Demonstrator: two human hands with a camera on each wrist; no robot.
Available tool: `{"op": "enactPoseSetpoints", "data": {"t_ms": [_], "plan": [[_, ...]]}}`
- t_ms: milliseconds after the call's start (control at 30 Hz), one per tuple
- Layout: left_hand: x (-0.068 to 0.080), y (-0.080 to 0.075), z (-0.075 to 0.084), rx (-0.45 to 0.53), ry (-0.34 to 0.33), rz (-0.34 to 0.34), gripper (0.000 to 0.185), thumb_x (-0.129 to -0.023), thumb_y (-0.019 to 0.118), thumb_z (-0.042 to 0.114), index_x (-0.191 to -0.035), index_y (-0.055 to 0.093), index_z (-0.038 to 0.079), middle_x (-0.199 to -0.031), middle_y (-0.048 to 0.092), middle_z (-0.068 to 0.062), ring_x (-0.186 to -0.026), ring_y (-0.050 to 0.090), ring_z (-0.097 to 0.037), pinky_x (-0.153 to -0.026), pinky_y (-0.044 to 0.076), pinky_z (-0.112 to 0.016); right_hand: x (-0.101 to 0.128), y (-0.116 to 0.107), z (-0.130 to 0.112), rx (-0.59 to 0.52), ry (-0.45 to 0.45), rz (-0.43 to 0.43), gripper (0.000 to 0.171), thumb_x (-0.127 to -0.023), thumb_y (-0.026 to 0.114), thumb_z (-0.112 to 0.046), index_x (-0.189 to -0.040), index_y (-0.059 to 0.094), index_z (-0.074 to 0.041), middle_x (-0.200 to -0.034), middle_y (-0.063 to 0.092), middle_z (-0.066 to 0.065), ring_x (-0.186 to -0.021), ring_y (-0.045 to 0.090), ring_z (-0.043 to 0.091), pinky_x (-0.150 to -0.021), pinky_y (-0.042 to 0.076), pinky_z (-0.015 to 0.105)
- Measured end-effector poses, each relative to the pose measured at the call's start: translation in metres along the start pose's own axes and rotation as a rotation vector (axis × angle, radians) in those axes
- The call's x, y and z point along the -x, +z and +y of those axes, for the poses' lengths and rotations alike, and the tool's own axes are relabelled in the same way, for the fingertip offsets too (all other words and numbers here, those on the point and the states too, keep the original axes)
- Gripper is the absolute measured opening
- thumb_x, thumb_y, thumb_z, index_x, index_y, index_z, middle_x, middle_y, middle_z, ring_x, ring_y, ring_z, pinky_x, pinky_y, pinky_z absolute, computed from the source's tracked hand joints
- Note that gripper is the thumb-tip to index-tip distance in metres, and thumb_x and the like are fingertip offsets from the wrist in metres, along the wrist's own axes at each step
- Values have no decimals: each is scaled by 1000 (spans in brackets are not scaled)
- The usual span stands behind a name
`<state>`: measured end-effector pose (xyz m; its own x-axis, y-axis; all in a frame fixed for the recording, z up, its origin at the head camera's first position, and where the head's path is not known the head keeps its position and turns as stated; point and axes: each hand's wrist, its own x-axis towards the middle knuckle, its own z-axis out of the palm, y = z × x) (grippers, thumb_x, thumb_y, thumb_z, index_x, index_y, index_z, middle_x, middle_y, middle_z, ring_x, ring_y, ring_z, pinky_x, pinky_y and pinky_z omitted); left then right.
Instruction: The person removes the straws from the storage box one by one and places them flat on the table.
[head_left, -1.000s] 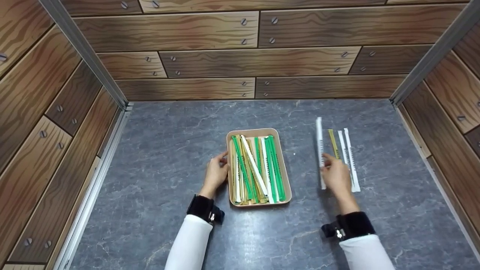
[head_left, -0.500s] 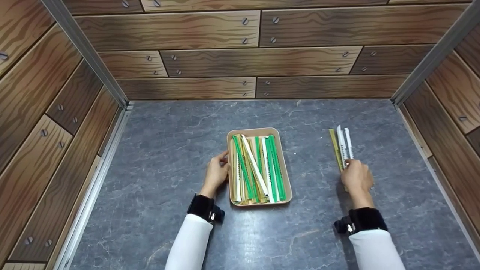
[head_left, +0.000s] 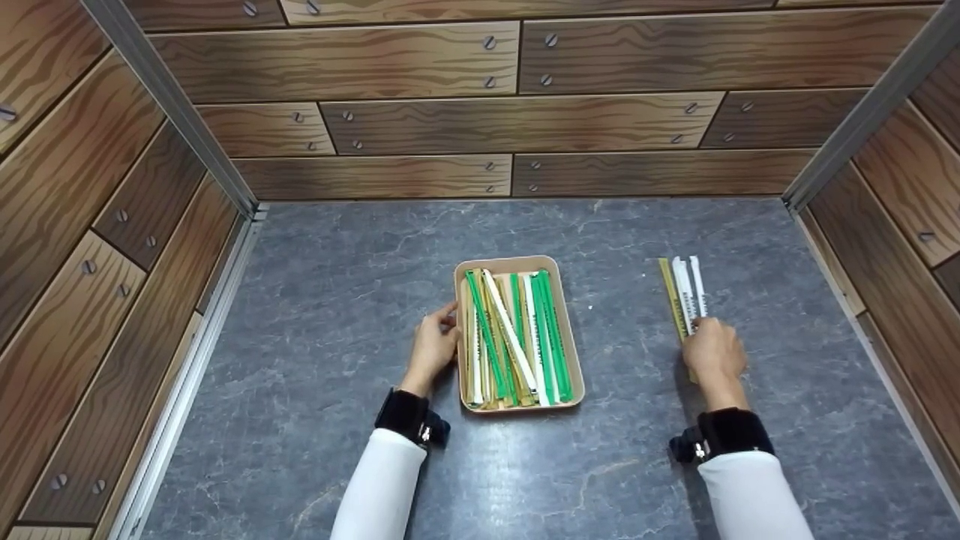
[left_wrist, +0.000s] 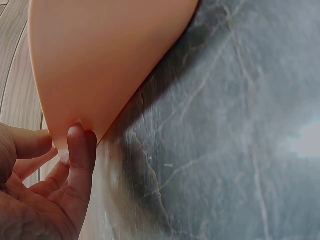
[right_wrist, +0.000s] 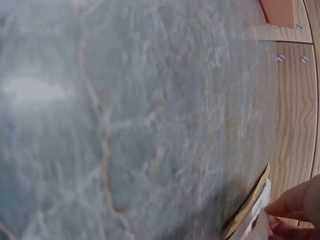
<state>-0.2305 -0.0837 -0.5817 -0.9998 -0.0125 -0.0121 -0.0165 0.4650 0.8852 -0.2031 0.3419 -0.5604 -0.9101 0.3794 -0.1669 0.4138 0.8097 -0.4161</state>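
On the grey marble-look tabletop [head_left: 337, 315], the right hand [head_left: 714, 354] pinched the near ends of light, flimsy, slippery paper-wrapped straws [head_left: 686, 289]; the left hand [head_left: 433, 346] touched the tray [head_left: 517, 264], fingers relaxed.

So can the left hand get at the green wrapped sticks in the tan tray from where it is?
Probably yes. The left hand rests against the left rim of the tan tray, which is open-topped, and the green wrapped sticks lie on top of the pile with nothing over them.
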Motion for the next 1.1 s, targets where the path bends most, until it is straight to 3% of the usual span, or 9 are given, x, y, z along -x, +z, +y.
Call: {"op": "enactPoseSetpoints", "data": {"t_ms": [100, 233, 367, 467, 667, 767, 933, 1100], "plan": [[0, 1, 0, -1, 5, -1, 50, -86, 61, -6, -136, 58, 3, -98, 69, -15, -80, 66, -22, -65, 54, -30, 0, 1, 0, 18, -5, 21, 38, -87, 53, -8, -123, 62, 1, -96, 60, 33, -82, 61, 51, -58, 48, 55], [0, 1, 1, -9, -2, -5, 51, -86, 61, -5, -136, 58, 4, -99, 69, -14, -82, 66, -22, -69, 54, -31, 5, 4, -5, 23, -41, 113, 38, -87, 52, -8, -122, 63, 0, -100, 58, 31, -87, 59, 55, -62, 48, 62], [1, 0, 1, -16, -13, -3, 50, -86, 61, -4, -136, 59, 4, -101, 68, -14, -86, 66, -22, -75, 53, -33, 16, 11, -21, -21, -191, 212, 34, -83, 55, -4, -114, 68, 2, -101, 63, 31, -85, 61, 54, -64, 48, 62], [1, 0, 2, -14, -10, -3, 51, -86, 61, -4, -136, 59, 5, -101, 68, -15, -86, 65, -23, -76, 53, -34, 26, 19, -40, -56, -345, 228, 29, -83, 57, -2, -108, 70, 3, -97, 68, 27, -84, 64, 47, -65, 50, 58], [0, 1, 2, -1, -19, -13, 52, -85, 61, -5, -137, 58, 5, -102, 68, -15, -84, 65, -23, -72, 53, -32, 50, 41, -88, -111, -621, 170, 22, -82, 63, 2, -102, 72, 3, -91, 70, 19, -80, 67, 34, -70, 55, 48], [0, 1, 1, 2, -21, -12, 52, -86, 61, -5, -137, 57, 5, -102, 68, -15, -84, 66, -23, -72, 53, -32, 61, 54, -108, -154, -705, 116, 20, -81, 67, 4, -100, 72, 2, -91, 70, 16, -79, 67, 28, -69, 57, 41], [0, 1, 0, -20, -20, 2, 51, -87, 62, -4, -136, 58, 6, -100, 68, -14, -83, 65, -22, -73, 53, -32, 76, 72, -133, -170, -788, 22, 21, -81, 67, 6, -101, 73, 0, -96, 70, 13, -81, 67, 24, -66, 57, 31], [1, 1, 0, -15, -31, 0, 51, -88, 61, -4, -137, 58, 7, -101, 68, -13, -82, 65, -21, -70, 53, -31, 82, 87, -149, -128, -805, -80, 21, -85, 66, 2, -105, 72, 1, -98, 70, 14, -83, 67, 23, -71, 56, 33]]}}
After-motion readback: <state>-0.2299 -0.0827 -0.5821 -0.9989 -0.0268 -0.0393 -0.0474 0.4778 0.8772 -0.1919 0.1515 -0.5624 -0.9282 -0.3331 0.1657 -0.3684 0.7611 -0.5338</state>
